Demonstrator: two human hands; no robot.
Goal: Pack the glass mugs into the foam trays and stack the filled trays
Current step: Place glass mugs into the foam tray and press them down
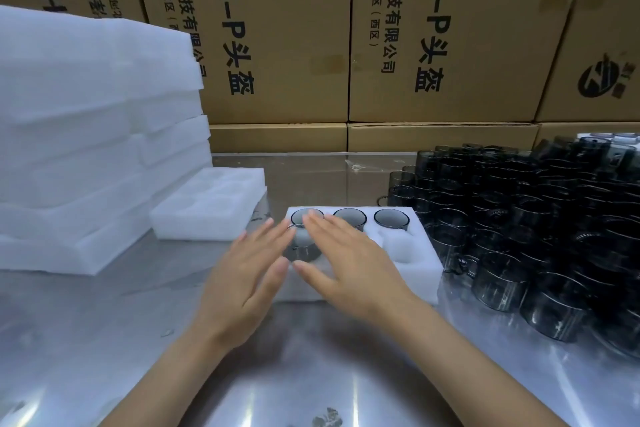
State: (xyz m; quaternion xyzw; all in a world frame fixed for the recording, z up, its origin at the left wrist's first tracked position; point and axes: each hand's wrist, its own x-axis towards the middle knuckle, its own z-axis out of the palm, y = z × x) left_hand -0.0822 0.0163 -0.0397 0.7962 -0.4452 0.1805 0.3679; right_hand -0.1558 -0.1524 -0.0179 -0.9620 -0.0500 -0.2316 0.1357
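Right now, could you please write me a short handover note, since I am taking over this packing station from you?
Left hand: open, fingers straight, holding nothing.
Right hand: open, flat over the foam tray.
Tray in work: three mugs in the far row, a fourth mug in the near-left pocket between the hands; at least one near pocket is empty.
An empty tray waits to the left, beside the foam stack.
Loose mugs are on the right.
Left: fill the near row, stack the tray, carry on.
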